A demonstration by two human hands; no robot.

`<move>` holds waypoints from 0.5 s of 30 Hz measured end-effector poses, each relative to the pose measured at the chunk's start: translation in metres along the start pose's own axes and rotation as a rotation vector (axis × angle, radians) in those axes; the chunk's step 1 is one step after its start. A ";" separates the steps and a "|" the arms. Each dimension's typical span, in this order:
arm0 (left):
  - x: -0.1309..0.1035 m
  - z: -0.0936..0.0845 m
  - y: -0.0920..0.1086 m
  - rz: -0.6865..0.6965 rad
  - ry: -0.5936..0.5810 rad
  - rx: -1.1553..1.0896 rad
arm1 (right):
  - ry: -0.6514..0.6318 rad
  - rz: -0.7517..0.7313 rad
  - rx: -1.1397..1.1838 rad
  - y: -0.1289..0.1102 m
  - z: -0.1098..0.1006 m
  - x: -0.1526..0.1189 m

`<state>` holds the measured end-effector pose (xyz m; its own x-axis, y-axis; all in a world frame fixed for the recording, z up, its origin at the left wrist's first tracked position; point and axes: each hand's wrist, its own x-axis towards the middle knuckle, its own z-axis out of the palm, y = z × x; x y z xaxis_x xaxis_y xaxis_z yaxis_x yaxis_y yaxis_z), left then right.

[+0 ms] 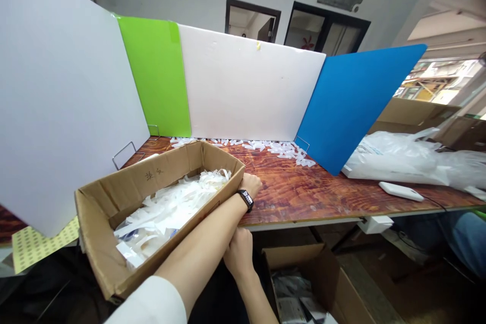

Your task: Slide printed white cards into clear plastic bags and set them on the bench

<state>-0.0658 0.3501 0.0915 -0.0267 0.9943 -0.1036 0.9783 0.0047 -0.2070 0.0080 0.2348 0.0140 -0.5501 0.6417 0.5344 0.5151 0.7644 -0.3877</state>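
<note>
A long open cardboard box [142, 174], full of white paper and plastic strips [170, 210], sits tilted across the front edge of the table. My left forearm lies along its near side, with a black watch at the wrist. At the box's right end is my left hand [251, 185], its fingers curled against the corner and partly hidden. Below that forearm, beside the table's front edge, my right hand [239, 250] is closed like a fist. Its fingertips are out of sight, so what it holds, if anything, does not show.
White, green and blue panels [250, 86] wall in the brown table [296, 190]. Small translucent plastic pieces [284, 150] lie scattered along their foot. A yellow dotted sheet [45, 243] is at left. Plastic bags [402, 154] and a white device [400, 191] lie right; another carton [334, 283] stands below.
</note>
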 end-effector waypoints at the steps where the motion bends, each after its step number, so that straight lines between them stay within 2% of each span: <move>1: 0.000 0.001 0.001 0.007 0.012 -0.003 | 0.010 -0.004 0.001 0.001 0.000 0.000; 7: 0.000 0.002 0.011 0.177 0.097 0.033 | 0.073 -0.049 0.026 0.004 0.001 -0.001; 11: -0.005 0.003 0.026 0.382 0.188 0.087 | 0.101 -0.038 0.042 0.004 -0.002 -0.005; 15: -0.018 0.004 0.052 0.627 0.309 0.139 | 0.105 0.006 0.021 0.001 -0.008 -0.012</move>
<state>-0.0153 0.3323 0.0786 0.6118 0.7903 0.0329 0.7548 -0.5708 -0.3233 0.0203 0.2275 0.0129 -0.4747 0.6368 0.6076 0.5034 0.7627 -0.4061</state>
